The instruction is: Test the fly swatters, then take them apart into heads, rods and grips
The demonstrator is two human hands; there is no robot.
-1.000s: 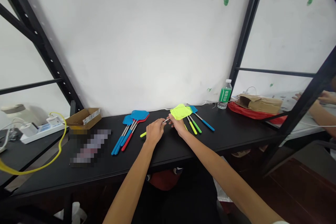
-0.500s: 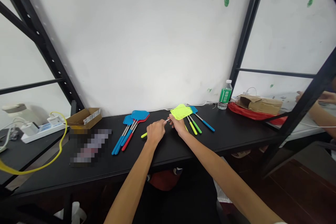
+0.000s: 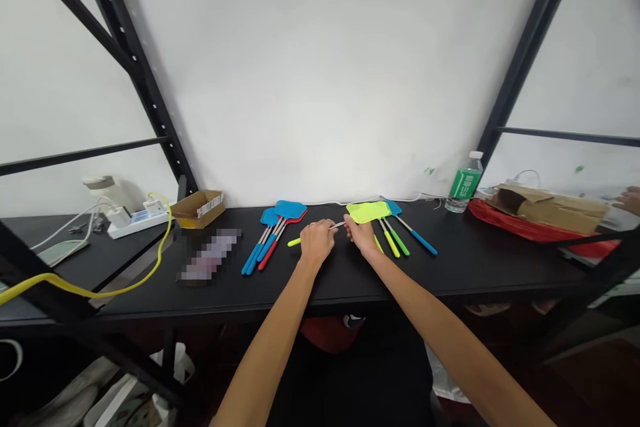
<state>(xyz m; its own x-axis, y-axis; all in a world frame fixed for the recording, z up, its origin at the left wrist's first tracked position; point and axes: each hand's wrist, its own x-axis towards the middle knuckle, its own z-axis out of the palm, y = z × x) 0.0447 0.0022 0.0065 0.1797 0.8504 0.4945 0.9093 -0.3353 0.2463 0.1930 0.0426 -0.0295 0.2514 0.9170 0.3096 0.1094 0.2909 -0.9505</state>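
Observation:
Between my hands is a yellow-green fly swatter [image 3: 371, 212] with a thin metal rod, lying roughly crosswise above the table. My left hand [image 3: 317, 241] is closed around its grip, whose yellow end sticks out on the left. My right hand [image 3: 361, 233] pinches the rod near the mesh head. Several swatters lie just right of it, among them a green-handled one [image 3: 400, 242] and a blue one [image 3: 424, 241]; the held head overlaps some of them. To the left lies a fanned group of blue swatters [image 3: 290, 209] with a red one [image 3: 268, 256].
An open cardboard box [image 3: 200, 210] and a blurred-out item [image 3: 210, 257] lie left on the black table [image 3: 320, 287]. A water bottle [image 3: 464, 183] stands right, near torn cardboard [image 3: 550, 207] on red plastic [image 3: 520, 223]. A yellow cable [image 3: 161, 240] hangs at left. Another person's hand [image 3: 629, 200] shows far right.
The view has shifted, so the table's contents appear farther right. The yellow-green swatter's head sits lower, over the right group. Both hands keep their hold on it.

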